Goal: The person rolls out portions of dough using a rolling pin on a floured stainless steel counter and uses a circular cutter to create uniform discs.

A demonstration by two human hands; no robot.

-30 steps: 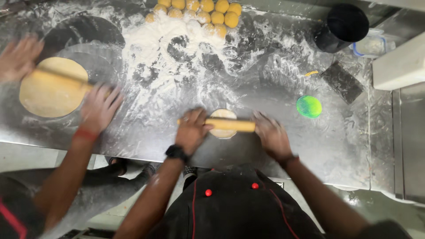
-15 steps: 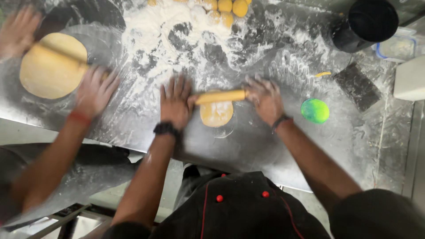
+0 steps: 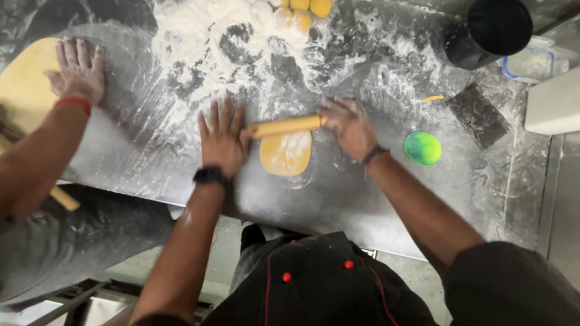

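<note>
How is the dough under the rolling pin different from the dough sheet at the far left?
The dough under the rolling pin is small and roughly square; the dough sheet at the far left is much larger and rounder. The first lies under the rolling pin, the second under a co-worker's hand. Both are yellow and flat.

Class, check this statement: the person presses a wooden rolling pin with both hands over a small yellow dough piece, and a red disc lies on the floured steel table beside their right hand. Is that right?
Not quite. The disc is green, not red, as the head view shows. The rest holds: left hand and right hand press the wooden rolling pin over the yellow dough piece on the floured table.
</note>
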